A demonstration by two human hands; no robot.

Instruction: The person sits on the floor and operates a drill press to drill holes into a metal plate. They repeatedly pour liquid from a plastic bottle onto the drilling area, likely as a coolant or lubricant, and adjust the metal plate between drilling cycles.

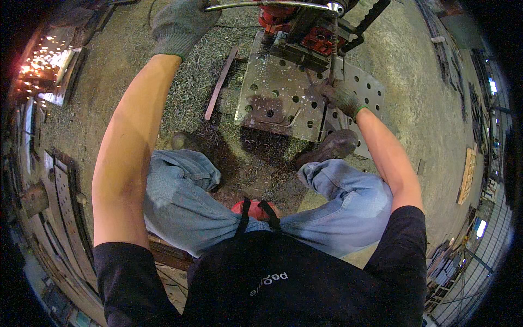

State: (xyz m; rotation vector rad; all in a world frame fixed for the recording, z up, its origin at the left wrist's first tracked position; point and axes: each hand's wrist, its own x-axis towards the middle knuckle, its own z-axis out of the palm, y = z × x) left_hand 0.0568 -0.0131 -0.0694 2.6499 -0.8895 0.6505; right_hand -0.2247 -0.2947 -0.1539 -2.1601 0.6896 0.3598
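My left hand (182, 26), in a grey knit glove, is closed on the end of a long curved metal lever (261, 4) at the top. That lever runs right to a shiny round hub (336, 8) on a red and black drill-like machine (321, 41). From the hub a second metal rod (334, 52) comes down to my right hand (344, 97), also gloved and closed around its lower end. Beneath the machine lies a thick steel plate (256, 109) with rows of round holes. The machine's working tip is hidden.
Metal shavings (190, 98) cover the floor around a flat metal strip (220, 84) left of the plate. Sparks (46, 62) fly at the far left. Long perforated steel bars (68, 201) lie lower left. A wooden pallet piece (467, 174) is at right. My boot (332, 147) touches the plate's near edge.
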